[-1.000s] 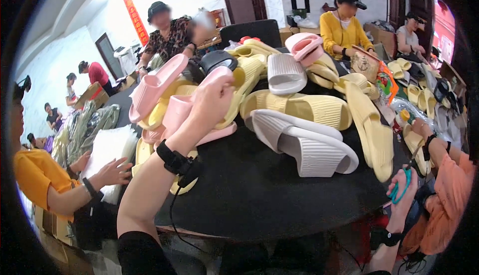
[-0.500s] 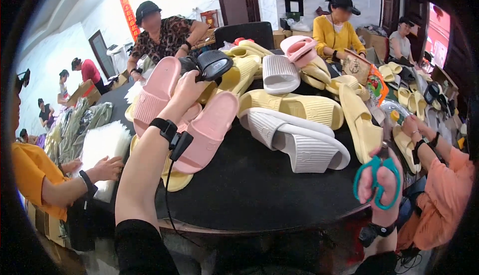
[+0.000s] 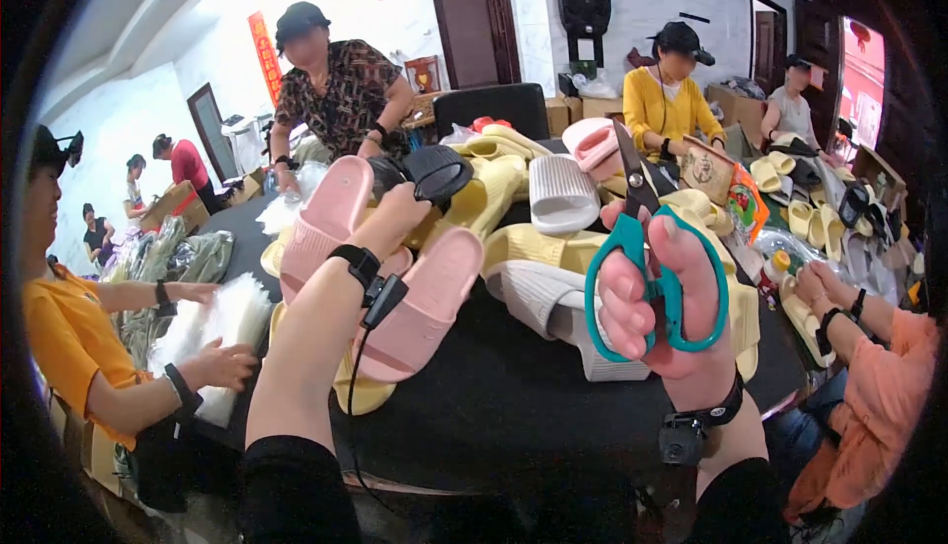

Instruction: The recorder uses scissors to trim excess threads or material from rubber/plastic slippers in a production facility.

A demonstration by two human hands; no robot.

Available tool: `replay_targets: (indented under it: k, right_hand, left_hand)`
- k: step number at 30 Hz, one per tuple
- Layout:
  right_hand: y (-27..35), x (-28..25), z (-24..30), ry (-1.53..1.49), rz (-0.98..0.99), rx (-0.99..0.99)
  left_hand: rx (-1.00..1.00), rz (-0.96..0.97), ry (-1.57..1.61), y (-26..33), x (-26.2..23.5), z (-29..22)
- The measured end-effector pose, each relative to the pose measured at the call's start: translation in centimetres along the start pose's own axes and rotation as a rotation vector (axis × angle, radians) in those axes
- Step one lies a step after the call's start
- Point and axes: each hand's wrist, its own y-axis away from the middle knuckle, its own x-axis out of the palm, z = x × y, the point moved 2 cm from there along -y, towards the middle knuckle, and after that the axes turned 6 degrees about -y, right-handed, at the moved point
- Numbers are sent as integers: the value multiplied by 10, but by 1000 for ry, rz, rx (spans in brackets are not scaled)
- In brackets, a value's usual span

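Note:
My left hand [image 3: 400,213] reaches into the slipper pile, fingers closed at the edge of a black slipper [image 3: 439,175]; part of its grip is hidden. Pink slippers [image 3: 425,302] lie around my left forearm, soles and ribbed straps showing. Raised in front of the pile, my right hand [image 3: 681,297] grips a pair of scissors [image 3: 699,332] with teal handles. Their dark blades point up and stand apart. Behind that hand are a white ribbed slipper [image 3: 528,297] and yellow slippers [image 3: 533,248], partly covered. Another white slipper [image 3: 563,194] rests farther back.
The black table [image 3: 464,426] carries the pile. At left, a person in orange handles a stack of clear plastic bags [image 3: 212,347]. Another person's hands [image 3: 815,287] work on a yellow slipper at right. Two more people stand or sit across the table. A black chair [image 3: 491,110] stands behind it.
My right hand has swung up and left with the scissors, from the table's right edge to before the pile. My left hand stays at the black slipper. The view has tilted slightly up.

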Motion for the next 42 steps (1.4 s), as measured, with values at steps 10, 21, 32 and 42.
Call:
replay_targets:
  k: [10, 21, 32, 42]
  right_hand:
    - [-19, -11, 0, -185, 125, -61]
    - [-23, -17, 0, -77, 118, -136]
    - [-23, -18, 2, -91, 93, -117]
    - [-36, -18, -1, 8, 80, 14]
  left_hand:
    - [-124, 239, 424, 5, 10, -11]
    - [-267, 89, 115, 4, -9, -24]
    - [-343, 80, 109, -9, -7, -27]
    - [240, -3, -719, -27, -14, 35]
